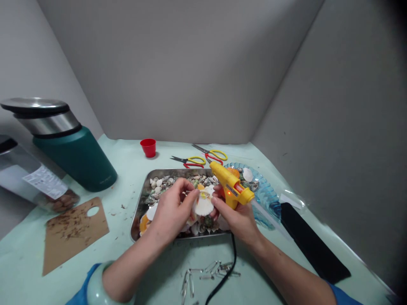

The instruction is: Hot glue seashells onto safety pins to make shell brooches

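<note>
A white scallop shell (204,206) with a yellow patch near its top is held above a metal tray (137,220) full of small shells. My left hand (175,208) pinches at the shell's upper left edge; whether a small thing is also between those fingertips I cannot tell. My right hand (238,218) is wrapped round a yellow hot glue gun (231,183), its thumb and fingertips also touching the shell's right edge. The gun points up and left, with an orange light on and a clear glue stick (270,218) sticking out behind.
Two pairs of scissors (193,160) and a red cup (148,148) stand behind the tray. A blue dish (265,190) with shells and a black strip (313,241) lie right. Safety pins (218,271) and a black cord (229,269) lie in front. A green bottle (74,154) and cardboard (74,237) are left.
</note>
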Action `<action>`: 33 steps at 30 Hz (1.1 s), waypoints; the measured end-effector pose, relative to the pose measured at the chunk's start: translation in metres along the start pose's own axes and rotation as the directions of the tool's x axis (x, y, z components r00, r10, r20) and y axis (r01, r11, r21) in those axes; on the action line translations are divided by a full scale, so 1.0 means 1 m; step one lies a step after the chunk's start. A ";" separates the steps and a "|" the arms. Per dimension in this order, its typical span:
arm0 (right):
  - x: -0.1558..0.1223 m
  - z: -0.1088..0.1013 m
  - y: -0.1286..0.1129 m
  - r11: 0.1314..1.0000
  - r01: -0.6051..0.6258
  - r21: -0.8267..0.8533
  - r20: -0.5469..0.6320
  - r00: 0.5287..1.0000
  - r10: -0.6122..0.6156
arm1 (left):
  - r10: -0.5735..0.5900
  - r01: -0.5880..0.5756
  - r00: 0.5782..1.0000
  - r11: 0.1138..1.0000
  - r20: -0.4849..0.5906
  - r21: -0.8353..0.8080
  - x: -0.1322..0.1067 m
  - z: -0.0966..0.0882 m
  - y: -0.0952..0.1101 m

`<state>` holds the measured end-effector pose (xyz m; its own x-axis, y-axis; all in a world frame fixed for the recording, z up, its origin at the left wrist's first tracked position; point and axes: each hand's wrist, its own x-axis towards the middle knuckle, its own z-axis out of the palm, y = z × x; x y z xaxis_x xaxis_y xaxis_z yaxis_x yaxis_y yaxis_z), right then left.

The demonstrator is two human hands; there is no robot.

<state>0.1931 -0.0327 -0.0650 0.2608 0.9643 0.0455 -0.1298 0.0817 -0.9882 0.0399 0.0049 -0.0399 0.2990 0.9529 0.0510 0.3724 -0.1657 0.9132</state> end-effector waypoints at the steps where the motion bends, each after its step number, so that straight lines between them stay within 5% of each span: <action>1: 0.000 0.000 0.000 1.000 -0.002 0.006 0.002 1.000 0.002 | -0.018 0.018 1.000 0.999 0.003 -0.029 0.000 0.001 0.000; 9: 0.000 -0.002 0.002 1.000 0.023 -0.007 0.051 0.998 -0.023 | -0.148 0.189 0.965 0.965 0.216 -0.180 -0.001 0.006 -0.001; 18: 0.000 -0.008 0.009 0.989 0.119 -0.086 0.030 0.993 -0.117 | -0.005 0.013 0.989 0.999 0.148 -0.053 -0.002 0.004 -0.003; 25: 0.001 -0.010 0.010 0.984 0.106 -0.142 -0.006 0.994 -0.108 | -0.137 0.223 0.954 0.918 0.266 -0.329 -0.002 0.011 0.002; 33: 0.000 -0.007 0.006 0.991 0.083 -0.106 -0.020 0.996 -0.085 | -0.166 0.241 0.962 0.891 0.217 -0.384 0.000 0.014 -0.003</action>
<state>0.1994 -0.0343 -0.0722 0.2899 0.9486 0.1266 -0.0056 0.1339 -0.9910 0.0505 0.0016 -0.0484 0.4162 0.8890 -0.1907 0.0663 0.1795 0.9815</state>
